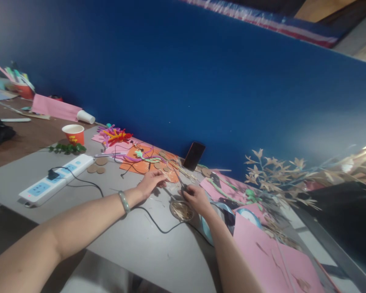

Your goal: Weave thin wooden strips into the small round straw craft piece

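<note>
While the near part of the grey table (pixel 134 252) is crossed by both forearms, a curve is formed there by a black cord (pixel 160 231). At right, pink sheets (pixel 262 248) are spread out. A round container (pixel 182 211), filled with thin pale pieces, is positioned just beside the right hand (pixel 197 199). By that hand's curled fingers a small dark tool (pixel 184 188) is gripped; its form is mostly hidden. By the left hand (pixel 151 184), a thin pale piece (pixel 164 176) is pinched between thumb and fingertips, near the orange sheet (pixel 131 166); its exact kind cannot be told. A pale green bracelet (pixel 124 202) is worn on the left wrist.

Farther left, a white power strip (pixel 73 166) is fitted with one black plug (pixel 52 174). Three brown discs (pixel 100 161) are grouped beside it. Beyond green leaves (pixel 67 149), a red cup (pixel 75 136) is placed upright. A dark phone (pixel 194 156) is propped, tilted, near the blue wall (pixel 171 81), by which the table is backed.
</note>
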{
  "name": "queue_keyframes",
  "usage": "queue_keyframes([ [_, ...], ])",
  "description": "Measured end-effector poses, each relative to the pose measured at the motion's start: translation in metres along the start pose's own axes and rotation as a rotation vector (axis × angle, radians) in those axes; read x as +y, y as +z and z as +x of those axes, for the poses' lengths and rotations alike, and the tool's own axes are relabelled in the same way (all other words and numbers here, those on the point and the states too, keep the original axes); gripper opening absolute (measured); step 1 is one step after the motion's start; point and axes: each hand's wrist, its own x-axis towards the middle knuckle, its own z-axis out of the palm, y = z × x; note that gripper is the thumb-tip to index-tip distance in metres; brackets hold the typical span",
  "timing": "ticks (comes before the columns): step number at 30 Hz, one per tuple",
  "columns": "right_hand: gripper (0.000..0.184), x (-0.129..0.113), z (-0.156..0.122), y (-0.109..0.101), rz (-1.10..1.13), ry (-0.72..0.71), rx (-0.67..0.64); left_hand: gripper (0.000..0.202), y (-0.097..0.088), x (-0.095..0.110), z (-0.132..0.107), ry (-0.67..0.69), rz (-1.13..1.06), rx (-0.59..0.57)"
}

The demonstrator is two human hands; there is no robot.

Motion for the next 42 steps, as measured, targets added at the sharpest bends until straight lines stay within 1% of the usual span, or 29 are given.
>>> queue_keyframes([
  [3, 0.042, -0.001, 0.000, -0.001, -0.020, 0.005, 0.060, 0.025, 0.000, 0.000, 0.000, -0.008, -0.027, 0.014],
  [5, 0.043, -0.002, 0.000, -0.001, -0.037, 0.006, 0.071, 0.025, 0.000, -0.001, 0.001, -0.012, -0.036, 0.014],
  [10, 0.043, 0.000, 0.000, 0.000, -0.042, 0.005, 0.045, 0.024, 0.000, -0.001, 0.000, 0.008, 0.014, -0.005],
  [16, 0.041, 0.002, -0.001, 0.000, -0.041, -0.021, 0.005, 0.026, 0.001, 0.001, -0.004, -0.006, 0.052, -0.034],
  [20, 0.041, 0.001, -0.001, 0.000, -0.042, -0.033, -0.020, 0.023, -0.001, -0.002, -0.003, 0.024, 0.074, -0.060],
  [24, 0.040, 0.001, -0.001, 0.000, -0.050, -0.033, -0.011, 0.021, -0.003, -0.006, -0.002, 0.051, 0.084, -0.072],
  [29, 0.040, 0.000, 0.000, -0.001, -0.020, -0.017, 0.052, 0.022, -0.003, -0.006, -0.002, 0.105, 0.150, -0.072],
  [34, 0.042, 0.001, 0.002, -0.001, 0.021, 0.025, 0.144, 0.023, 0.000, 0.000, -0.007, 0.160, 0.216, -0.115],
  [37, 0.043, 0.003, 0.003, -0.001, 0.041, 0.042, 0.193, 0.023, 0.001, 0.002, -0.009, 0.156, 0.211, -0.132],
  [42, 0.045, 0.006, 0.004, -0.002, 0.079, 0.077, 0.272, 0.025, 0.000, -0.002, -0.007, 0.140, 0.238, -0.141],
])
